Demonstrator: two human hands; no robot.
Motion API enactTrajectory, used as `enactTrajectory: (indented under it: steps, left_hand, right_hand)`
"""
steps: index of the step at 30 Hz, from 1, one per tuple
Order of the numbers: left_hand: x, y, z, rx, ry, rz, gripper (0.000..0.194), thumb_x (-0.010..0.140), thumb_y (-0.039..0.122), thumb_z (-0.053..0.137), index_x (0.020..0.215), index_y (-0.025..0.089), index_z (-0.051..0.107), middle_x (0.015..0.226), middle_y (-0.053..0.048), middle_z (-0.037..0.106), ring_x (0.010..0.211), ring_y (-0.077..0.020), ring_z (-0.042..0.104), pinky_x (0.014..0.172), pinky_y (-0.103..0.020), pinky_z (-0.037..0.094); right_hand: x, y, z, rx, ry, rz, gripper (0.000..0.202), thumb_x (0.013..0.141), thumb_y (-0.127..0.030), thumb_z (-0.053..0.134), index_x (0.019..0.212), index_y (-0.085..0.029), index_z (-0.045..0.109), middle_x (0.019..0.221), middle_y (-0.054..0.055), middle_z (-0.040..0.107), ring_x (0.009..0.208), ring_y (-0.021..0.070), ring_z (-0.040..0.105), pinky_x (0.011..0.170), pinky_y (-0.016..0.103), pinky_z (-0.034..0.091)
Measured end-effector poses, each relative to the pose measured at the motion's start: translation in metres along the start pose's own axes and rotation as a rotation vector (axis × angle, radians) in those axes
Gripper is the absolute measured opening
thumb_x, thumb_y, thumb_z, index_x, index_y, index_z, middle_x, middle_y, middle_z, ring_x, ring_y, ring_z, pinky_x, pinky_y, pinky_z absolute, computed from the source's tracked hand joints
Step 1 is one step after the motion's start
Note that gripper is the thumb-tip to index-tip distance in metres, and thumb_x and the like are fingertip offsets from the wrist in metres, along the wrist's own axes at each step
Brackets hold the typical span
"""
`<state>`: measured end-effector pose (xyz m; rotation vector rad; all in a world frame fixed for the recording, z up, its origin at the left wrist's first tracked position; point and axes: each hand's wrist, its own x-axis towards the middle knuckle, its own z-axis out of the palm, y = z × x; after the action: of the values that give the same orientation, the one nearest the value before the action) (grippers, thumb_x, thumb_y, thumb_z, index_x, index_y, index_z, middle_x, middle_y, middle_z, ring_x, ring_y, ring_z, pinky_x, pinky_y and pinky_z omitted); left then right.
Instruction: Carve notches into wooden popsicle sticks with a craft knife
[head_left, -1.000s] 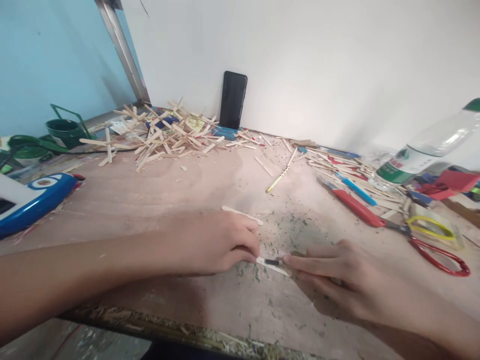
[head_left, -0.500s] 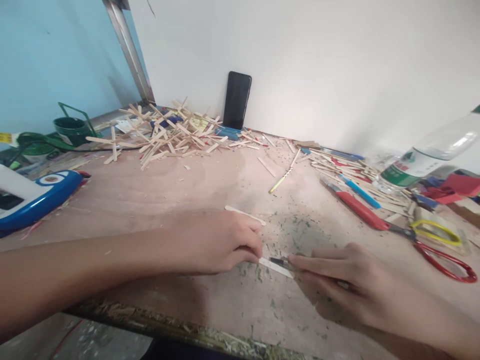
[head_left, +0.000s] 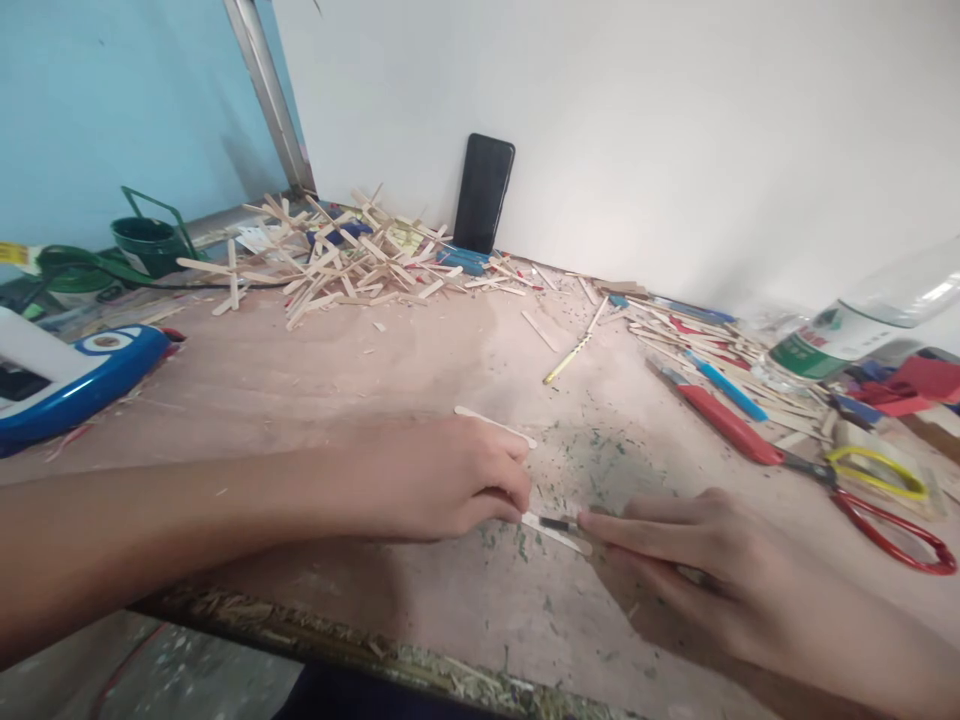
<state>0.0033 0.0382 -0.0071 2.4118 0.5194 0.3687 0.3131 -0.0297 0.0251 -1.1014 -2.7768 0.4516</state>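
My left hand (head_left: 480, 480) is closed, its fingertips pinning down one end of a wooden craft stick (head_left: 566, 541) that lies on the tabletop. In my right hand (head_left: 690, 555) is a slim craft knife (head_left: 555, 524) with a dark blade; most of its handle is hidden by my fingers. The blade lies over the craft stick, just right of my left fingertips. Behind my left knuckles lies a second craft stick (head_left: 495, 427), partly covered by the hand. Small green shavings are scattered around both hands.
A tangled pile of craft sticks (head_left: 360, 265) is at the back left, beside a phone (head_left: 484, 192) leaning on the wall. To the right lie red-handled scissors (head_left: 892, 530), a red cutter (head_left: 727, 425) and a plastic bottle (head_left: 840, 330). A blue-and-white object (head_left: 82, 385) stands left.
The view has shifted slightly, so the scene sits a little further right. Both hands keep nearly the same place; the knife blade shows a bit more clearly over the stick.
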Motion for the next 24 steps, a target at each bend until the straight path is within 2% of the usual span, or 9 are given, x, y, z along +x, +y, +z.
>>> enactTrajectory:
  steps: [4, 6, 10, 16, 24]
  left_hand:
    - [-0.0012, 0.0, -0.0006, -0.001, 0.005, 0.004, 0.019, 0.107, 0.011, 0.075, 0.093, 0.02, 0.084, 0.086, -0.001, 0.073, 0.085, -0.0185, 0.07, 0.077, -0.028, 0.049]
    - [-0.0014, 0.0, -0.0004, -0.009, 0.008, 0.004, 0.019, 0.106, 0.01, 0.075, 0.093, 0.021, 0.083, 0.086, 0.0, 0.072, 0.085, -0.0182, 0.07, 0.077, -0.028, 0.049]
    - [-0.0006, -0.0003, 0.0003, -0.025, 0.016, 0.01, 0.02, 0.106, 0.009, 0.075, 0.092, 0.021, 0.083, 0.086, 0.0, 0.072, 0.084, -0.0175, 0.07, 0.077, -0.028, 0.049]
    - [0.0, -0.0005, -0.0002, -0.017, -0.001, -0.001, 0.019, 0.106, 0.011, 0.074, 0.092, 0.02, 0.083, 0.087, -0.001, 0.073, 0.086, -0.0182, 0.071, 0.077, -0.028, 0.049]
    - [-0.0006, -0.0024, 0.0013, -0.007, 0.011, 0.015, 0.019, 0.107, 0.011, 0.074, 0.092, 0.02, 0.082, 0.086, 0.0, 0.072, 0.085, -0.0179, 0.07, 0.078, -0.029, 0.049]
  right_hand:
    - [0.0, -0.0005, -0.0004, 0.041, 0.003, -0.015, 0.046, 0.11, -0.019, 0.063, 0.151, -0.034, 0.078, 0.098, 0.003, 0.087, 0.068, 0.0155, 0.074, 0.058, 0.026, 0.048]
    - [0.0012, -0.0023, -0.0016, 0.017, 0.009, -0.021, 0.048, 0.108, -0.018, 0.064, 0.15, -0.034, 0.079, 0.095, 0.003, 0.086, 0.065, 0.0154, 0.072, 0.055, 0.027, 0.043]
    - [0.0023, -0.0044, -0.0048, -0.076, -0.002, -0.039, 0.043, 0.107, -0.026, 0.071, 0.15, -0.033, 0.079, 0.09, 0.001, 0.084, 0.058, 0.0127, 0.066, 0.051, 0.029, 0.032]
    - [0.0053, -0.0075, -0.0088, -0.028, -0.022, -0.059, 0.038, 0.112, -0.022, 0.062, 0.143, -0.032, 0.082, 0.092, 0.001, 0.085, 0.062, 0.0132, 0.069, 0.054, 0.028, 0.037]
    - [0.0043, -0.0062, -0.0079, -0.048, 0.001, -0.039, 0.038, 0.111, -0.028, 0.066, 0.144, -0.037, 0.082, 0.091, 0.002, 0.086, 0.061, 0.0162, 0.071, 0.054, 0.03, 0.041]
